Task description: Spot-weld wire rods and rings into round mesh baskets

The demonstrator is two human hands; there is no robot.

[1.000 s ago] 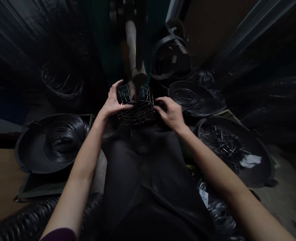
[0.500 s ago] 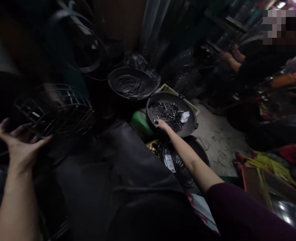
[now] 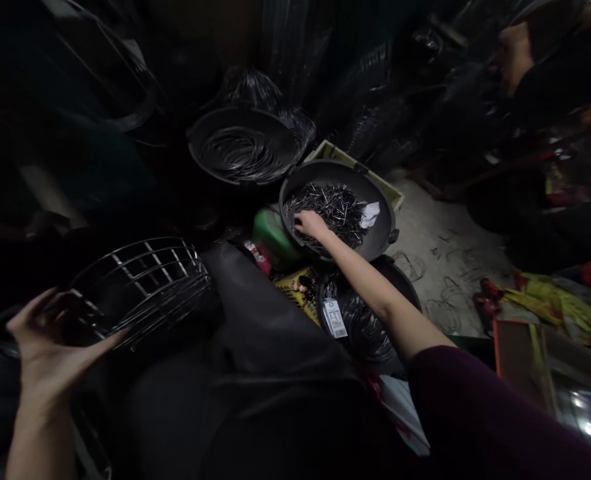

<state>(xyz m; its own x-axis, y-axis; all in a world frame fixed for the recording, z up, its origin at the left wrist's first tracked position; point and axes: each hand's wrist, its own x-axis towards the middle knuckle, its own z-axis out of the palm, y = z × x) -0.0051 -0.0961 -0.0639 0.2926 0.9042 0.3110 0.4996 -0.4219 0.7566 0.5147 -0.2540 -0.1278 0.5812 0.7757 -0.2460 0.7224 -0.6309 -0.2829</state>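
My left hand [image 3: 55, 347] grips the rim of a round wire cage [image 3: 140, 287] at the lower left, fingers wrapped round its wires, the cage lying on its side above my lap. My right hand [image 3: 309, 224] reaches out into a dark round basin [image 3: 380, 240] full of short metal wire pieces [image 3: 335, 207]. Its fingers curl down among the pieces; whether they hold any is hidden.
A second basin [image 3: 245, 150] holding coiled wire rings sits behind. A green container [image 3: 270, 237] stands left of the wire-piece basin, and a tagged bundle of black wire [image 3: 360, 320] lies under my right arm. Another person's hand [image 3: 515, 53] works at the upper right.
My view swung right. My right hand left the cage and went into the basin of wire pieces. My left hand carried the cage down to the left.
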